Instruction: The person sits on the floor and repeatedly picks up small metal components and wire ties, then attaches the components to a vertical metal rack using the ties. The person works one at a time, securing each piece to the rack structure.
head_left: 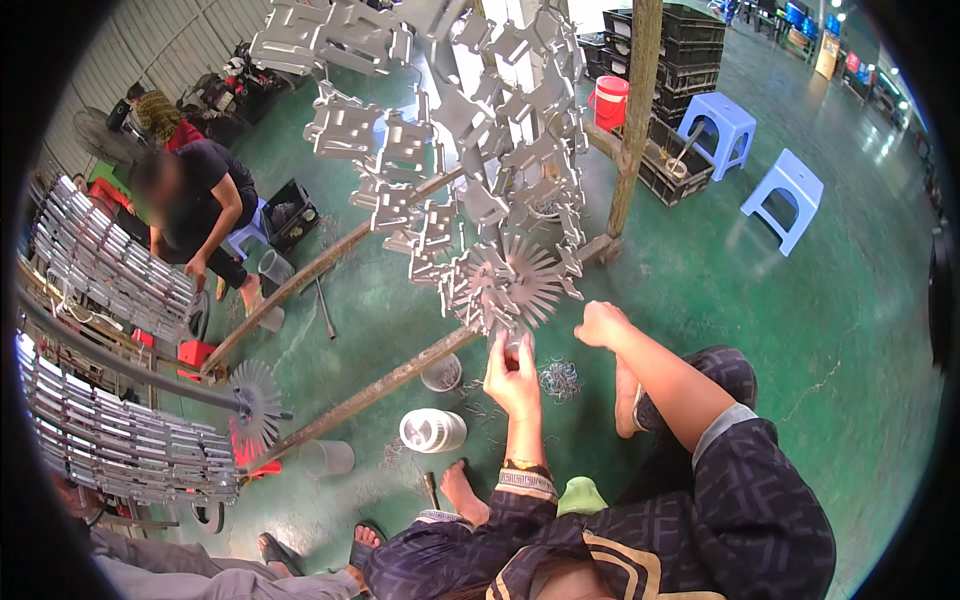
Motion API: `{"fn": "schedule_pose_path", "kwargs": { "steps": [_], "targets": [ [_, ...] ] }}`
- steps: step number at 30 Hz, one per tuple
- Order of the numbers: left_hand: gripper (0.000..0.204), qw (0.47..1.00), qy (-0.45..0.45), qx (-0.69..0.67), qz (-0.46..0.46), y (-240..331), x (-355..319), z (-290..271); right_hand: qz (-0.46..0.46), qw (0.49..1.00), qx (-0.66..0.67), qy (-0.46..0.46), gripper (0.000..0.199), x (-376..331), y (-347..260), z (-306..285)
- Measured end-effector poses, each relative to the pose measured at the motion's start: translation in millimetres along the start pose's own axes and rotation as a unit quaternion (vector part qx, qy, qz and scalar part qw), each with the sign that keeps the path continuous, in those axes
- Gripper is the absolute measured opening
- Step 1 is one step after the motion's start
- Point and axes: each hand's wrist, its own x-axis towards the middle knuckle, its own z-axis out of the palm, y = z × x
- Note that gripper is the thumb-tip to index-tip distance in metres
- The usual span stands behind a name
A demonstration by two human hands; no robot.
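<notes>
A tall rack hung with grey stamped metal brackets (pixel 407 142) stands in front of me, with a fan of thin metal spokes (pixel 538 285) at its lower end. My left hand (pixel 514 385) is raised to the bottom of this rack. Its thumb and fingers pinch a small grey metal piece (pixel 515 345), whose full shape is hidden. To the right, apart from the rack, my right hand (pixel 603 325) is curled closed above my knee. Whatever it may hold is hidden. Below the hands, a pile of thin wire hooks (pixel 560 380) lies on the floor.
Wooden bars (pixel 375 395) cross under the rack, joined to an upright post (pixel 636 130). A white tub (pixel 433 430) and a bucket of small pieces (pixel 441 374) stand left of my hand. Another loaded rack (pixel 120 265) and a person (pixel 205 190) are at left; blue stools (pixel 785 200) at right.
</notes>
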Motion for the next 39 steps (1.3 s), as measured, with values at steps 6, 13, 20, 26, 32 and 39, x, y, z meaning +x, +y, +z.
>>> {"fn": "schedule_pose_path", "kwargs": {
  "steps": [6,13,20,26,32,39],
  "targets": [
    [0.042,0.995,0.022,0.091,-0.033,-6.1,31.0,8.7,-0.007,0.917,0.398,-0.021,0.07,34.1,-1.2,17.2],
    [0.024,0.992,0.037,0.122,-0.01,-36.5,55.3,9.4,-0.025,0.863,0.497,-0.085,0.079,49.5,-3.7,26.9],
    [0.019,0.991,0.021,0.125,0.047,-39.4,55.0,11.9,-0.005,0.855,0.514,-0.072,0.078,49.8,-5.2,28.1],
    [0.018,0.988,-0.041,0.143,0.052,-31.9,51.9,9.9,0.006,0.81,0.583,-0.059,0.072,56.1,0.9,30.2],
    [0.019,0.983,-0.099,0.15,0.03,-19.4,52.6,6.4,0.014,0.763,0.645,-0.047,0.05,64.4,8.1,32.9],
    [0.02,0.991,-0.119,0.004,-0.059,-20.4,46.4,-7.5,0.048,0.766,0.641,0.014,0.026,52.3,7.2,25.6]
  ]
}}
